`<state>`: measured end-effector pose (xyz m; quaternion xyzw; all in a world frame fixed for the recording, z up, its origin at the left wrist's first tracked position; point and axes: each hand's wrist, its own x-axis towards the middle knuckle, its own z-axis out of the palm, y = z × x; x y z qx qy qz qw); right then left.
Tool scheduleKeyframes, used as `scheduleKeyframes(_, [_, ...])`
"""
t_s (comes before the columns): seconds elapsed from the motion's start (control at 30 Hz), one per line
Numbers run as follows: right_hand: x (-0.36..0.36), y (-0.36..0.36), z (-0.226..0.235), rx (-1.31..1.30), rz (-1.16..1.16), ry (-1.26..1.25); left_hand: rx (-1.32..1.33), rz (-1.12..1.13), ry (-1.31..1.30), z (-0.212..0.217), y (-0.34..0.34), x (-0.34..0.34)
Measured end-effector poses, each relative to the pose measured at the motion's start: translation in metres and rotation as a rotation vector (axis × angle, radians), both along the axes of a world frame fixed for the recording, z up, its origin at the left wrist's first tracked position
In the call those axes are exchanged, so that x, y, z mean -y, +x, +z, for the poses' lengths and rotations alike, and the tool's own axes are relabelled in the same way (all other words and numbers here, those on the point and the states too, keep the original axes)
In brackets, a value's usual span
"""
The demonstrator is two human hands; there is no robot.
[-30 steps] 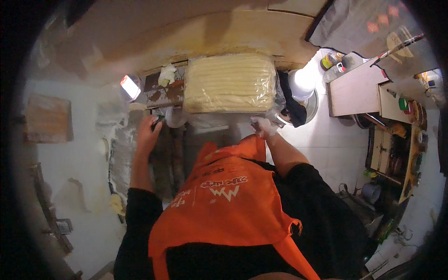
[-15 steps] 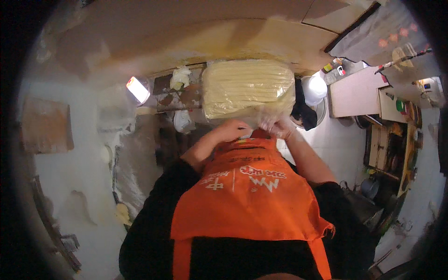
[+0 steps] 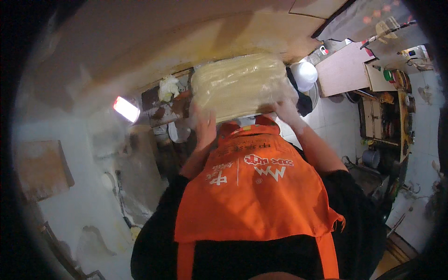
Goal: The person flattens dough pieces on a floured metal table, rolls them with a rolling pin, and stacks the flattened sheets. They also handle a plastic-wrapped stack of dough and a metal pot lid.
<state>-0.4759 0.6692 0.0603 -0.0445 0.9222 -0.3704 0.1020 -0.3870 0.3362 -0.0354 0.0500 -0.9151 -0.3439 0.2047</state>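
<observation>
A wide tray-like block of pale yellow strips, possibly dough, lies in front of me under clear plastic film. At its near left corner, my left hand points away from me with the fingers against the film, smeared by motion. My right hand is at the near right corner, touching the film there; its fingers are blurred too. Whether either hand grips the film or only presses it does not show. Just nearer than the block is the top of my orange apron.
A glowing phone-like screen and a crumpled white bag are left of the block. To the right stand a white tub, a dark cloth and a pale board. A tan wall rises behind.
My hands have parted from the middle of the near edge, the left going left and the right a little up toward the right corner. The film looks smoother, and the view has turned slightly.
</observation>
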Motion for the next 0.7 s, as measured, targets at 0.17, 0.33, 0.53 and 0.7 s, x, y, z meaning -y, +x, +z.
scheduleKeyframes(0.17, [-0.042, 0.008, -0.041, -0.539, 0.176, 0.132, 0.292, -0.068, 0.462, -0.082, 0.002, 0.048])
scheduleKeyframes(0.33, [-0.062, -0.109, -0.092, -0.395, 0.204, 0.183, 0.516, -0.226, -0.325, -0.033, -0.116, 0.099])
scheduleKeyframes(0.53, [-0.080, -0.147, -0.060, -0.430, 0.574, 0.506, 0.535, -0.029, -0.151, 0.049, -0.129, 0.068])
scheduleKeyframes(0.7, [-0.068, -0.087, -0.043, -0.088, 0.006, 0.199, 0.502, 0.071, -0.024, 0.047, -0.079, 0.047])
